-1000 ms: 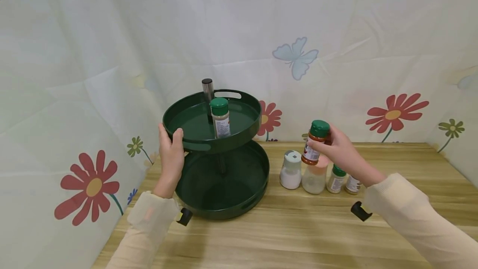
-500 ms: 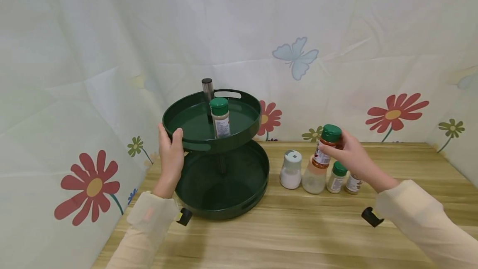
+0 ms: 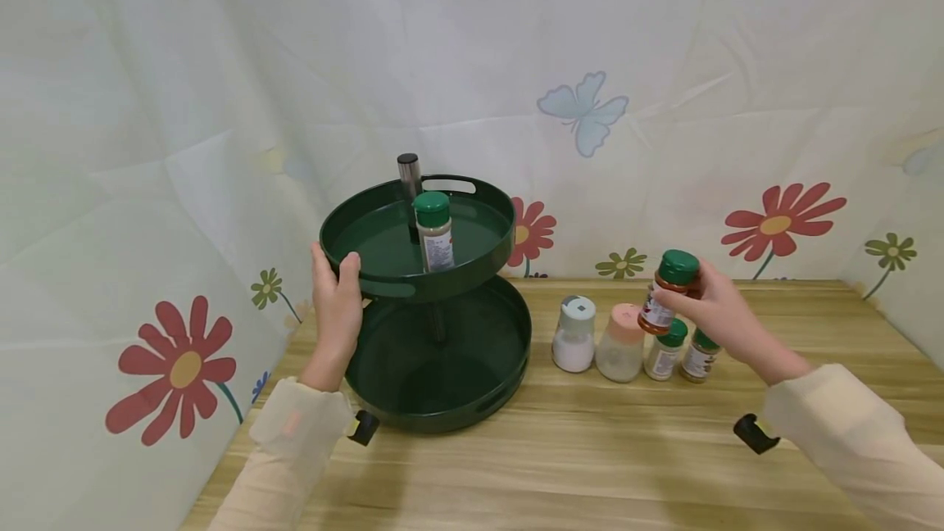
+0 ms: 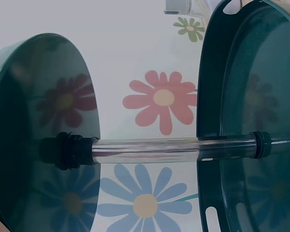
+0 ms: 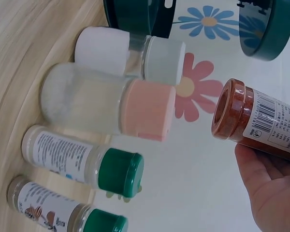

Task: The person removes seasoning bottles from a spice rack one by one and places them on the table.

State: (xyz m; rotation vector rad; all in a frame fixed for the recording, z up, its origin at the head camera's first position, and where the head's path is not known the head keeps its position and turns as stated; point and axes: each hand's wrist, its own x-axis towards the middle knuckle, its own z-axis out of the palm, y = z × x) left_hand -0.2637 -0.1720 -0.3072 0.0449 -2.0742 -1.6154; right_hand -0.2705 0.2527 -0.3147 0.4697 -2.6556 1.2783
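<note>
My right hand (image 3: 719, 310) grips a spice jar (image 3: 666, 292) with a green lid and red-brown contents, held in the air above the table. In the right wrist view, the jar's base (image 5: 227, 108) points left and its label shows. Several containers stand below it: a white-capped shaker (image 3: 574, 334), a pink-capped shaker (image 3: 619, 344) and two green-lidded spice jars (image 3: 666, 349) (image 3: 699, 356). My left hand (image 3: 338, 310) holds the upper tier's front-left rim of a dark green two-tier tray (image 3: 475, 277); its fingers are partly hidden. Another green-lidded spice jar (image 3: 435, 232) stands on that tier.
A metal post (image 4: 145, 151) joins the tray's two tiers. The lower tier (image 3: 442, 420) rests on the wooden table (image 3: 560, 465). Close behind hangs a white cloth (image 3: 472, 47) printed with flowers and a butterfly.
My right hand has moved right and slightly down with the red-brown spice jar, from above the pink-capped shaker to above the green-lidded jars. The left hand and tray keep their place.
</note>
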